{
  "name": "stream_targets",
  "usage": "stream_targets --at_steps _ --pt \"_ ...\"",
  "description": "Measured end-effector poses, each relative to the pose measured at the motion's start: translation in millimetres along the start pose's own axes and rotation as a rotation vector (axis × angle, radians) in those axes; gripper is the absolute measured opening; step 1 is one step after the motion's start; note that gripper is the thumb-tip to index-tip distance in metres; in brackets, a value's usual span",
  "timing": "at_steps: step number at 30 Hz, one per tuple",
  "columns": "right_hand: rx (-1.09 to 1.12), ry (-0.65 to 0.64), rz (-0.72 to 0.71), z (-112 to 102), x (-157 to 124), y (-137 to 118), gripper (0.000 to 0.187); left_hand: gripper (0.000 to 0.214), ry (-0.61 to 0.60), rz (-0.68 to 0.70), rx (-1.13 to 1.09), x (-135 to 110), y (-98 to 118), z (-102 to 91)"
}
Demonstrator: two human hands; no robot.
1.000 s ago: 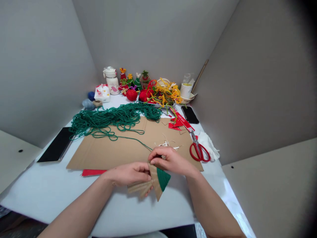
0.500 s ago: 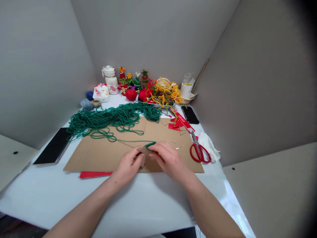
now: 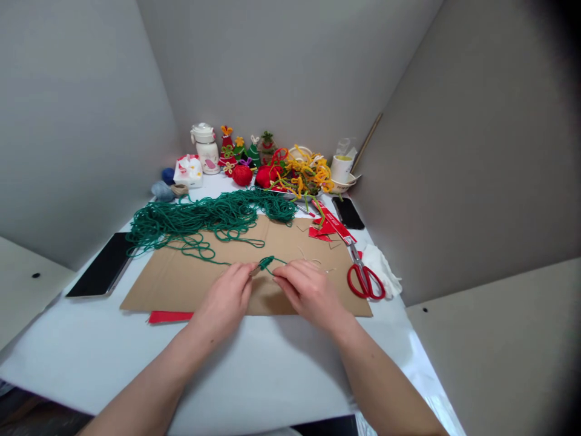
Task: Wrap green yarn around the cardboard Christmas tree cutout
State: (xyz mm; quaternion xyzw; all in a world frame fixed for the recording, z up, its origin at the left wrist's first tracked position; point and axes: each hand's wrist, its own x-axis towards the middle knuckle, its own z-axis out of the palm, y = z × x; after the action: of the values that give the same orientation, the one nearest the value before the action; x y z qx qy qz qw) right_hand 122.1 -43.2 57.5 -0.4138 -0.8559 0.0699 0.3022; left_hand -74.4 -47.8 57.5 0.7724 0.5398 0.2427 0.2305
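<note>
A: What are the hands doing?

B: Both rest on the cardboard sheet (image 3: 200,281). The left hand (image 3: 226,298) and right hand (image 3: 305,292) pinch a small cardboard piece wound with green yarn (image 3: 264,264) between their fingertips, near the sheet's middle.

A: And the yarn itself?

B: A strand runs from that piece to the tangled green yarn heap (image 3: 204,217) along the sheet's far edge.

A: Anything else close by?

B: Red-handled scissors (image 3: 363,275) lie at the sheet's right end, a black tablet (image 3: 100,272) off its left end, and a red paper sheet (image 3: 170,316) pokes out from under its near edge.
</note>
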Motion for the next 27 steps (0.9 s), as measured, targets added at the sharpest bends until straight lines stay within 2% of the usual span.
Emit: stream_targets --at_steps 2,5,10,15,23,27 --pt "-0.045 -0.048 -0.020 0 1 -3 0.021 0.038 -0.048 -0.047 0.127 -5 0 -8.0" --pt "-0.052 -0.087 -0.039 0 3 -8 0.022 0.040 -0.051 -0.108 0.298 -15 3 -22.4" --pt "-0.070 -0.124 -0.041 -3 6 -16 0.021 0.047 -0.135 -0.168 0.454 -30 12 -43.0" --pt "-0.048 -0.142 -0.039 -12 9 -25 0.022 0.048 -0.119 -0.178 0.502 -38 15 -53.9" --pt "-0.021 -0.133 0.042 -23 10 -34 0.018 0.044 -0.095 -0.148 0.509 -48 16 -67.7" --pt "0.052 -0.138 0.042 -26 11 -41 0.019 0.044 -0.029 -0.112 0.520 -48 11 -67.9"
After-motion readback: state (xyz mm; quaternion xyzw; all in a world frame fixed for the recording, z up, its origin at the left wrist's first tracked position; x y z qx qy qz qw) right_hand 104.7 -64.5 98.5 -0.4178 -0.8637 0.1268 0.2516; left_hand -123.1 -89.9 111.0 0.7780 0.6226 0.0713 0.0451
